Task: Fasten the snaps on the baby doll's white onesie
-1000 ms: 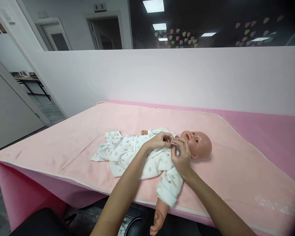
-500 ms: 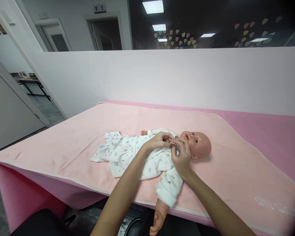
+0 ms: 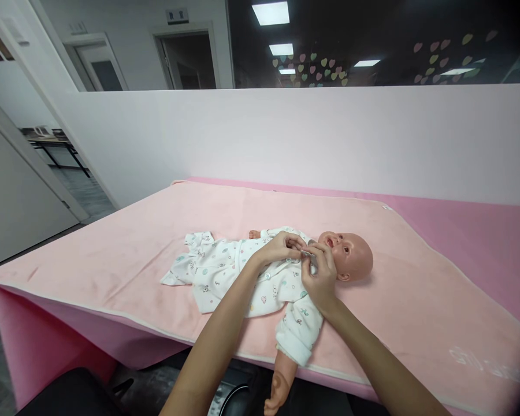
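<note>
A baby doll [image 3: 359,255] lies on its back, its head to the right and one arm hanging toward me past the table edge. It is dressed in a white baby outfit [image 3: 225,266] with a small coloured print. At the doll's neck, my left hand [image 3: 281,247] pinches the edge of the outfit's collar. My right hand [image 3: 320,274] grips the same collar from the other side, close under the doll's chin. The fingertips of both hands nearly meet there. Whatever fastener may lie between them is too small and covered to make out.
A light pink blanket [image 3: 134,231] covers the table, over a darker pink cloth [image 3: 481,231]. Behind stands a white half wall [image 3: 286,138] with dark glass above. A door [image 3: 17,190] is at the left, and a black seat [image 3: 75,393] shows at the lower left.
</note>
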